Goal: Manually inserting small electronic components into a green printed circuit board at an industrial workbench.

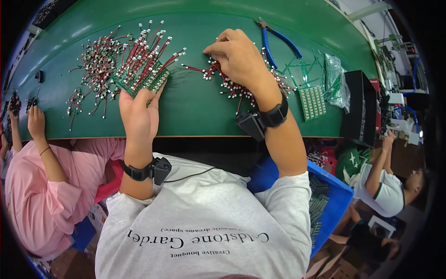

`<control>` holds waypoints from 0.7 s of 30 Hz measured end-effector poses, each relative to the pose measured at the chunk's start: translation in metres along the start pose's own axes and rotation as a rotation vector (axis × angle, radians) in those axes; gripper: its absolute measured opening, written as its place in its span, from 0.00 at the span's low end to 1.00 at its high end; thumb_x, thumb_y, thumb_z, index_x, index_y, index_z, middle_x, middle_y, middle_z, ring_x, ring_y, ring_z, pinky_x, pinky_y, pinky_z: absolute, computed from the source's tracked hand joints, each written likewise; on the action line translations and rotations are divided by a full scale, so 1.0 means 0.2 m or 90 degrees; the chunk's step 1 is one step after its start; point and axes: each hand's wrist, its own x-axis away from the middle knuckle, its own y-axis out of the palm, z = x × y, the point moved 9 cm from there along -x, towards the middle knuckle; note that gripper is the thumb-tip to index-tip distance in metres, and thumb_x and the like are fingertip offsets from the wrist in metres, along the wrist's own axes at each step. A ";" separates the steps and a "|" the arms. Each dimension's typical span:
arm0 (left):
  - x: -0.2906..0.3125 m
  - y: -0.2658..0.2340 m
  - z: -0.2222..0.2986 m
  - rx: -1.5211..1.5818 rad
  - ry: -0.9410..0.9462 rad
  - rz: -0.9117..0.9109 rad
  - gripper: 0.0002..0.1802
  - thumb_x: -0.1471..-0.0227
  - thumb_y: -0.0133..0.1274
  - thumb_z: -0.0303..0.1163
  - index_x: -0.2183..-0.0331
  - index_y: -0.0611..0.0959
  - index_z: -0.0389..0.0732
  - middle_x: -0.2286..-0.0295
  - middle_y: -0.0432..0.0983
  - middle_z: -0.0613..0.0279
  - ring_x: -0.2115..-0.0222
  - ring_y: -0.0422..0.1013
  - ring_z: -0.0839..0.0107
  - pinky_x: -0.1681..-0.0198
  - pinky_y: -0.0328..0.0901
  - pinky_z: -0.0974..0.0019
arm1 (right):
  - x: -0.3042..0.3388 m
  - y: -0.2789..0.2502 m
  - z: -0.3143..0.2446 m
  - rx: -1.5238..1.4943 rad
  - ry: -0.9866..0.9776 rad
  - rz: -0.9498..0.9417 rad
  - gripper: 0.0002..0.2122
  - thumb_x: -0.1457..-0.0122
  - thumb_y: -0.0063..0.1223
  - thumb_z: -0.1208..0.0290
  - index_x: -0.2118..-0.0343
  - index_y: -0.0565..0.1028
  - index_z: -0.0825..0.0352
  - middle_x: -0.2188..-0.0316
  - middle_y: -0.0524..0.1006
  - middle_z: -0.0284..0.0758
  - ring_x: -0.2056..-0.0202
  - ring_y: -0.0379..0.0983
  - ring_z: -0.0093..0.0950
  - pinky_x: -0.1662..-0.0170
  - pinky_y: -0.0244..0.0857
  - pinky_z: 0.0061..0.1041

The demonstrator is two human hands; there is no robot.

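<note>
My left hand (139, 114) grips a green circuit board panel (161, 79) by its near edge, tilted above the table. Many red and black wires with white connectors stand up from the panel (144, 51). Over a loose pile of similar connector wires (227, 87) hovers my right hand (241, 60), its fingers curled and the thumb and index finger close together. Whatever is between those fingertips is too small or hidden to make out. Left of the panel lies a heap of small boards with wires attached (98, 60).
Blue-handled cutters (266, 44) lie beyond the wire pile. Green scrap strips (301, 69), a bare board panel (312, 103), a clear plastic bag (335, 83) and a black box (360, 104) are at the right. A blue bin (337, 186) stands below the table edge. Co-workers sit on both sides.
</note>
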 end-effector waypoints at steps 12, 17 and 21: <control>0.00 0.04 -0.05 0.050 -0.056 -0.006 0.26 0.56 0.38 0.10 0.52 0.68 0.33 0.57 0.72 0.54 0.55 0.71 0.62 0.42 0.61 0.48 | -0.03 -0.06 0.00 -0.351 0.093 0.027 0.04 0.45 0.53 0.78 0.66 0.75 0.70 0.74 0.77 0.33 0.70 0.73 0.25 0.65 0.68 0.23; 0.00 0.08 -0.08 0.058 -0.067 -0.026 0.26 0.56 0.38 0.10 0.51 0.68 0.32 0.56 0.72 0.55 0.55 0.71 0.63 0.42 0.61 0.50 | -0.01 -0.02 -0.07 -0.565 0.159 -0.055 0.05 0.41 0.52 0.76 0.66 0.75 0.72 0.75 0.77 0.31 0.73 0.73 0.17 0.68 0.68 0.16; 0.00 0.13 -0.08 0.060 -0.055 -0.028 0.26 0.55 0.39 0.10 0.52 0.68 0.33 0.57 0.72 0.55 0.55 0.71 0.63 0.43 0.62 0.52 | 0.01 -0.01 -0.14 -0.612 0.154 -0.075 0.05 0.41 0.53 0.76 0.66 0.75 0.74 0.76 0.75 0.29 0.75 0.72 0.16 0.70 0.67 0.15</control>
